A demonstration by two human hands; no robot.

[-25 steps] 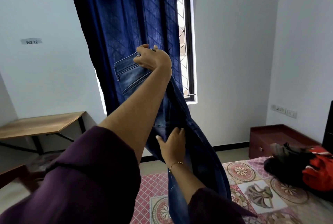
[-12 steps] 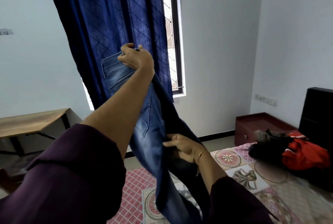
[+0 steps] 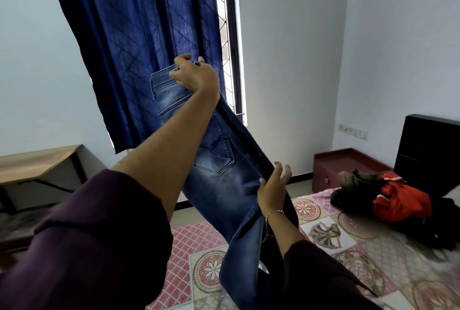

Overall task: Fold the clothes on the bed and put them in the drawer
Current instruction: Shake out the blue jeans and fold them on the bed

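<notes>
Your right hand (image 3: 272, 189) has let go of the jeans (image 3: 216, 172) since half a second ago — its fingers now spread loose against the folded edge, while your left hand (image 3: 194, 75) keeps its grip clamped on the waistband, holding them high above the bed (image 3: 348, 247). The legs now hang doubled lengthwise — heavy faded denim, stiff at the seams and back pocket — so folding is barely begun, with the crumpled red and black clothes (image 3: 395, 197) waiting.

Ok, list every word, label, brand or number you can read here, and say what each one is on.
None can be read in this view.
The jeans held up by the left hand show no legible brand tag.
The wall switch plate shows no readable marking; it is too small.
</notes>
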